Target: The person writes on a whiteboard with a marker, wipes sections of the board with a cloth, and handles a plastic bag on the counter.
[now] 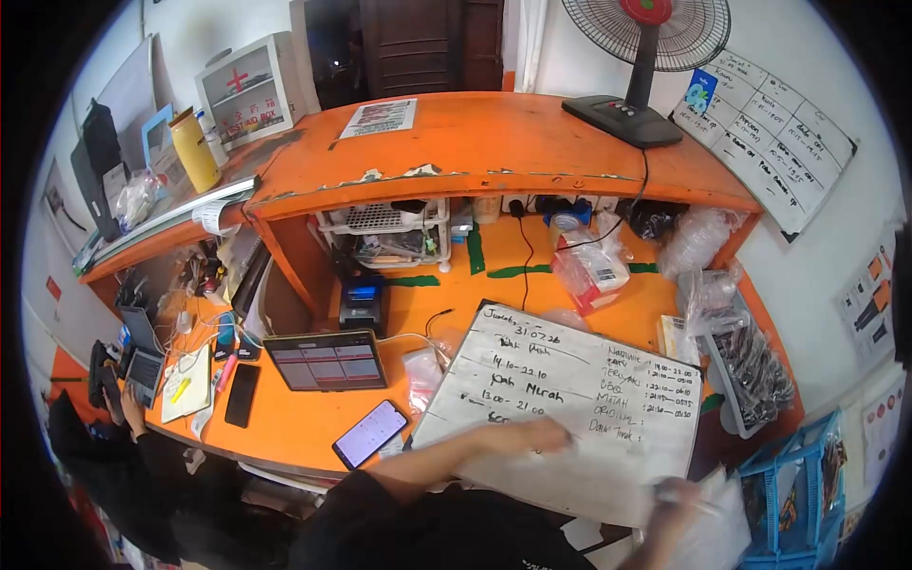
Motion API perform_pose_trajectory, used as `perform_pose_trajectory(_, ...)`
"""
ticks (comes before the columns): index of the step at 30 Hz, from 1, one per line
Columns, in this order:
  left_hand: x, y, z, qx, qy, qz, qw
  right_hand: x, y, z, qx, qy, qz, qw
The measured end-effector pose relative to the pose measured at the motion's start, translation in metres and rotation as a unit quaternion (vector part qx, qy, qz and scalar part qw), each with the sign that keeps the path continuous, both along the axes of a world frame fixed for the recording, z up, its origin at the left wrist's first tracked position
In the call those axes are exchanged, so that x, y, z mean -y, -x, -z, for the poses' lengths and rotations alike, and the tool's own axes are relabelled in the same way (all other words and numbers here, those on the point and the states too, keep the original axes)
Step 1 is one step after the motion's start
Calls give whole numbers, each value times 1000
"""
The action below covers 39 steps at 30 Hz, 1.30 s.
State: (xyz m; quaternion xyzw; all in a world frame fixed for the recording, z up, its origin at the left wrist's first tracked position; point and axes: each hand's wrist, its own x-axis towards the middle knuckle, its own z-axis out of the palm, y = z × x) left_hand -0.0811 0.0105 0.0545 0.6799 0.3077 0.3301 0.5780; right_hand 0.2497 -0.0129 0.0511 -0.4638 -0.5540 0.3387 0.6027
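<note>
A whiteboard (570, 380) with handwritten names and times in black lies tilted on the front of the orange desk. Across its lower part reaches my left hand (527, 439), its fingertips over the writing and smeared by motion. My right hand (670, 518) is at the board's lower right corner, blurred, with fingers curled around something slim I cannot make out. Crumpled clear plastic (727, 522) shows beside it. Left of the board lies a phone (370, 434) with a lit screen, and behind that stands a tablet (325, 363).
Another person's hand (133, 410) is by a laptop (144, 366) at the left. A dark phone (242, 395) and an open notebook (187, 385) lie nearby. On the right are a grey bin of packets (750, 370) and a blue basket (793, 494). A fan (636, 104) stands on the upper counter.
</note>
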Motion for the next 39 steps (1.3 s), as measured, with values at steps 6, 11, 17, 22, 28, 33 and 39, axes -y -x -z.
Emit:
perform_pose_trajectory(6,-5,2,23,121,84,-107,983,-43,-34,-25,43,19,73,996)
perform_pose_trajectory(11,6,-86,64,-50,-179,-52,981,-111,-41,90,-161,92,114,976)
perform_pose_trajectory(17,1,-96,100,-158,-334,37,928,-138,-21,103,-28,52,108,992)
perform_pose_trajectory(22,2,-96,101,-167,-338,11,926,-150,3,95,59,-53,130,988)
perform_pose_trajectory(28,2,-96,101,-171,-338,8,925,-161,4,106,113,-46,91,988)
perform_pose_trajectory(33,2,-96,100,-164,-336,0,927,-161,4,107,210,-73,102,970)
perform_pose_trajectory(39,1,-95,101,-171,-326,11,930,-155,11,93,226,-74,89,967)
